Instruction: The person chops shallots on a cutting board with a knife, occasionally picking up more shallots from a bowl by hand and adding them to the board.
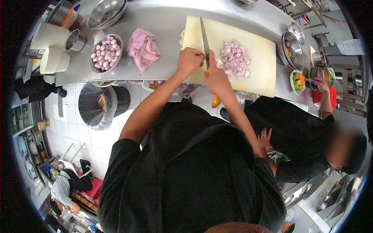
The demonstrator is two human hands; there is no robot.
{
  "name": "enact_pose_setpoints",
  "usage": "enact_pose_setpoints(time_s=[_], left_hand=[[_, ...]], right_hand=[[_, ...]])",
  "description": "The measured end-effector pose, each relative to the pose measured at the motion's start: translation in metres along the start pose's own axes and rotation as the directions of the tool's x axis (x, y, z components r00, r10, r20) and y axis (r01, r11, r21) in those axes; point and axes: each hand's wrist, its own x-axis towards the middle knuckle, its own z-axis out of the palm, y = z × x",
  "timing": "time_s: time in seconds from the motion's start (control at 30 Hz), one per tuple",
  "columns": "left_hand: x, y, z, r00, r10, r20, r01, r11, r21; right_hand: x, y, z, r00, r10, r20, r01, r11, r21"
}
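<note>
My right hand is wrapped round the yellow handle of a kitchen knife, its index finger stretched along the blade. The blade points away from me over the left part of a white cutting board. Just left of the blade, my left hand is closed with its fingers curled down; what they hold, if anything, is hidden. To the right of the knife lies a heap of sliced shallots. A metal bowl of whole peeled shallots stands left of my hands, with a crumpled pink cloth between.
Stacked white containers and metal pots stand at the far left. A lined bin is on the floor below the counter. At right, a co-worker in black reaches toward a vegetable dish near metal bowls.
</note>
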Motion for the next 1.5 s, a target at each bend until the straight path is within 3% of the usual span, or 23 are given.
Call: enact_pose_setpoints(time_s=[0.17,0.4,0.67,1.0,1.2,1.27,1.3,1.4,1.5], left_hand=[[-0.001,-0.006,0.001,1.0,-0.012,-0.004,0.012,0.999,-0.042],[-0.001,0.001,-0.001,1.0,0.005,-0.018,-0.005,1.0,-0.003],[-0.003,0.003,-0.002,1.0,-0.003,-0.011,0.002,0.999,-0.051],[-0.002,0.0,0.0,1.0,-0.015,-0.023,0.014,0.997,-0.08],[-0.003,0.005,0.003,1.0,-0.02,-0.006,0.021,0.997,0.076],[-0.002,-0.008,0.012,0.99,0.118,-0.07,-0.11,0.987,0.118],[-0.001,-0.016,0.017,0.977,0.185,-0.102,-0.17,0.975,0.143],[-0.006,-0.024,0.015,0.965,0.228,-0.129,-0.229,0.973,0.004],[-0.019,-0.028,0.002,0.931,0.304,-0.203,-0.308,0.951,0.014]], right_hand=[[0.0,-0.002,-0.009,0.996,0.056,0.075,-0.06,0.996,0.064],[0.01,-0.001,0.011,1.0,0.027,-0.005,-0.027,0.999,0.03],[-0.007,-0.01,-0.014,0.988,0.091,0.124,-0.105,0.989,0.107],[0.005,-0.007,0.005,0.996,0.074,0.043,-0.076,0.995,0.058],[0.023,0.03,0.013,0.993,-0.014,-0.115,0.03,0.991,0.134],[0.02,0.039,0.006,0.988,-0.008,-0.156,0.034,0.986,0.164],[0.015,0.029,-0.007,0.99,0.108,-0.086,-0.089,0.975,0.206],[0.008,0.022,-0.012,0.986,0.03,-0.164,0.002,0.982,0.191],[0.0,0.017,0.005,0.981,-0.028,-0.191,0.065,0.98,0.189]])
